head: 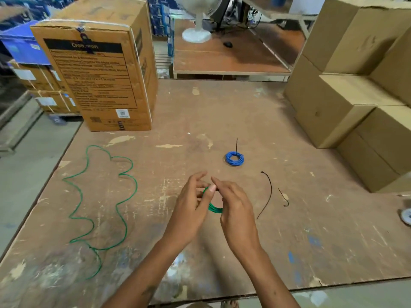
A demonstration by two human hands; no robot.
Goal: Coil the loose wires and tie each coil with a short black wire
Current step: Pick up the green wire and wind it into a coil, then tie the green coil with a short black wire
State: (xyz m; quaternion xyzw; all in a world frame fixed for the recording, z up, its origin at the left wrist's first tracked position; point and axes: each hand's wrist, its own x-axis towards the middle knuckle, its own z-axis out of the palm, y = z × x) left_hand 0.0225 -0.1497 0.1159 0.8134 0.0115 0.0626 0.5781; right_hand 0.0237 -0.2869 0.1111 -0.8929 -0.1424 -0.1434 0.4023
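Green plastic-coated wire coil (214, 207) is pinched between left hand (191, 205) and right hand (235, 207), the long curved black tie wire (268, 194) lying at three o'clock, nearer the right.

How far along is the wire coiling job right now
Done: the blue coil lies on the table, a short black wire standing up from it, apparently its tie. In hand: the left hand and right hand hold a small green coil, not yet tied. Left: the loose green wire needs coiling; two short black wires lie unused.
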